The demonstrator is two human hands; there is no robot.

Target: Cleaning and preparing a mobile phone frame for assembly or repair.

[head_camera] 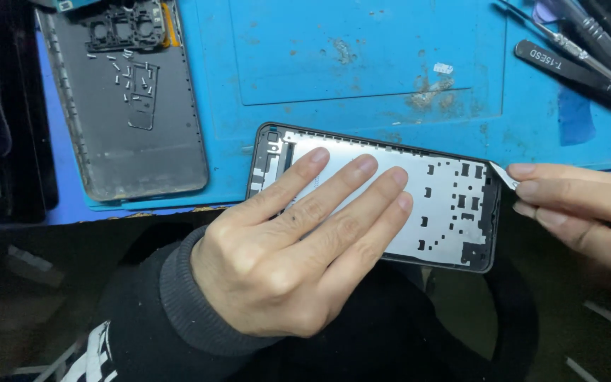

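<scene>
From the head camera, a phone frame (383,198) lies tilted at the near edge of the blue mat (362,64), its lower long side hanging past the bench edge over the person's dark lap. The left hand (298,247) lies flat on it, fingers spread and pressed down on the silvery inner plate, pinning it in place. The right hand (581,201) comes in from the right edge, thumb and fingertips pressed together on a small white tab (505,175) at the frame's far right corner, the strip lifted a little off the metal. I judge the step in hand to be peeling a liner or adhesive strip from the frame; the next move would call for a slow, low pull along the edge while the left hand holds firm, lest the strip tear. A grey back cover (132,106) lies toward the mat's far left corner, tweezers (588,67) at the far right corner
</scene>
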